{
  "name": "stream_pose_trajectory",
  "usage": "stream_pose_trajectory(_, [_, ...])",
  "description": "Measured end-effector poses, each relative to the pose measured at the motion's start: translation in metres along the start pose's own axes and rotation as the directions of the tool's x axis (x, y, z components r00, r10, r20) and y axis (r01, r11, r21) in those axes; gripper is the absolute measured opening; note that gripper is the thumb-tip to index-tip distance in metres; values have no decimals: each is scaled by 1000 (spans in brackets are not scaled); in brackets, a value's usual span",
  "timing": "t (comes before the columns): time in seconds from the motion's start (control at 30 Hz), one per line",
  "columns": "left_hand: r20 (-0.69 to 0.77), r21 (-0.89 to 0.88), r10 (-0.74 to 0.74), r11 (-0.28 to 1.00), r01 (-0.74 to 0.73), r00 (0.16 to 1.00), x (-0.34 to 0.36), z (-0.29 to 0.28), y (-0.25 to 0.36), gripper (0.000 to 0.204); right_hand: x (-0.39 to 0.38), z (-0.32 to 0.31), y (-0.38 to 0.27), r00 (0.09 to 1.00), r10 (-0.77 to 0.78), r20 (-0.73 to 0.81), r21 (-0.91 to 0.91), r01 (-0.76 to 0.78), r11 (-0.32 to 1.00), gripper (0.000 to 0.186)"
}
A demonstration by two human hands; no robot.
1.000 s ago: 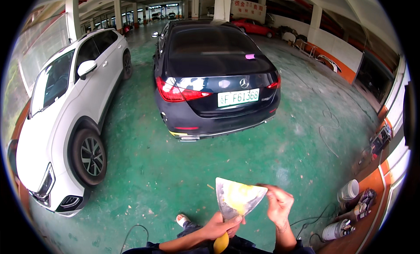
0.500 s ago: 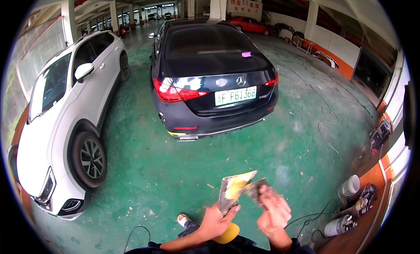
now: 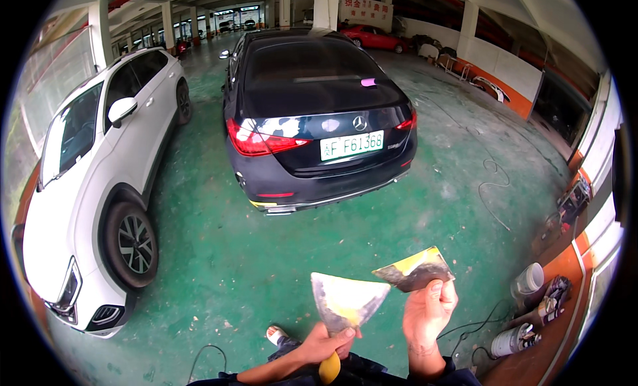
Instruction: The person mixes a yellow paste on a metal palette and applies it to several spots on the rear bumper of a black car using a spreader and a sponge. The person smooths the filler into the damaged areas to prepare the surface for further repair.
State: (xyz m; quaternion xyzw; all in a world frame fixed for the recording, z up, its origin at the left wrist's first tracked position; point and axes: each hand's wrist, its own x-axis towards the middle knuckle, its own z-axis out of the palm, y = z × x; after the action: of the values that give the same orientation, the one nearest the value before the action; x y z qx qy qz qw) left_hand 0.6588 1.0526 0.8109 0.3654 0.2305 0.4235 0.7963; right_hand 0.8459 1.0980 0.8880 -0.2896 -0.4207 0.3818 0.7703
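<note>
My left hand (image 3: 329, 343) is closed around a wide putty knife, low in the centre of the view. Its fan-shaped blade (image 3: 345, 299) carries pale yellow paste and grey smears; a yellow handle end (image 3: 329, 367) shows below the hand. To its right, my right hand (image 3: 428, 319) pinches a flat rectangular spreader (image 3: 415, 270), grey with yellow paste along its upper edge. The two tools are slightly apart. Beyond them stands a dark sedan (image 3: 319, 160), its rear toward me, with a yellow patch low at its left bumper corner.
A white SUV (image 3: 86, 200) stands along the left on the green floor (image 3: 219, 253). At the right wall are a white bucket (image 3: 528, 280), paint containers (image 3: 508, 343) and cables (image 3: 465, 329). A hose (image 3: 495, 187) lies right of the sedan. Pillars and a red car (image 3: 372, 37) are behind.
The small spreader, crossed over the wide blade half a second ago, is now raised up and to the right, apart from it. My left hand's blade has turned flatter toward view.
</note>
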Motion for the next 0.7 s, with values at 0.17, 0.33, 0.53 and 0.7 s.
stream_pose_trajectory(0.17, [155,-113,-39,992,57,987,3,-1,-4,31,-11,-19,7,932,164,324,-185,-108,977,20])
stream_pose_trajectory(0.33, [128,-89,25,996,-14,991,1,-1,16,34,11,-40,18,969,134,205,-619,22,785,16])
stream_pose_trajectory(0.53, [269,93,-220,975,202,938,6,-36,-6,44,22,-28,20,682,693,235,310,-728,611,33])
stream_pose_trajectory(0.7, [412,195,-405,914,355,816,22,-7,11,48,-22,-25,29,587,806,74,218,-799,561,23])
